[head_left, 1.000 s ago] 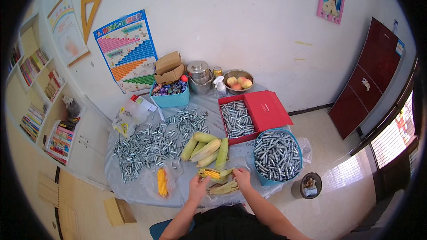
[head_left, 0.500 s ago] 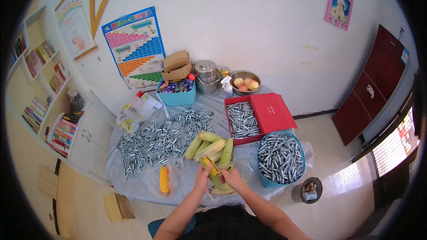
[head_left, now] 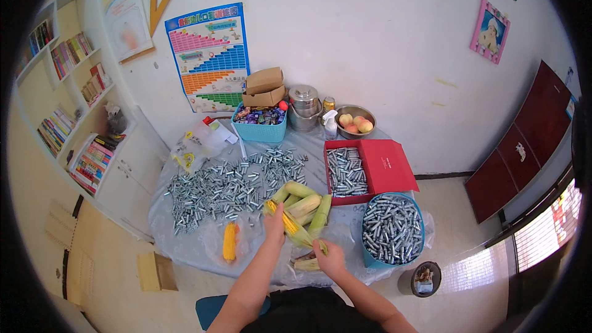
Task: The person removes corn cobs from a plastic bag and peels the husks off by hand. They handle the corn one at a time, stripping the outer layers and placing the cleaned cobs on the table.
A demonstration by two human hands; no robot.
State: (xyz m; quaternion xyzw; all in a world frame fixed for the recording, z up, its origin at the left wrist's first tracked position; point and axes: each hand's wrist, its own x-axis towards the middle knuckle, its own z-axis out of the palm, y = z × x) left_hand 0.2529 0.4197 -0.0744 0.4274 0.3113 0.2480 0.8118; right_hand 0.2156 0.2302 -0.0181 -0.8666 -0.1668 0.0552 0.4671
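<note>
Head view: a part-husked ear of corn point(head_left: 288, 219) is held above the front of the grey tablecloth point(head_left: 188, 250), the left hand point(head_left: 274, 226) with fingers wrapped round its upper part, the right hand point(head_left: 330, 258) with fingers pinching the husk point(head_left: 304, 240) at its lower end. On the cloth lie unhusked corn ears point(head_left: 304, 205), a bare yellow cob point(head_left: 229, 242) and scattered silvery metal cylinders point(head_left: 225, 188); a white wall point(head_left: 370, 37) with a blue-edged chart point(head_left: 209, 58) stands behind, a white bookcase point(head_left: 117, 191) to the left

The corn cobs point(head_left: 289, 221) are yellow, the husks point(head_left: 301, 237) pale green. The blue-bordered chart point(head_left: 208, 61) bears stepped pink, blue, orange and green blocks.
</note>
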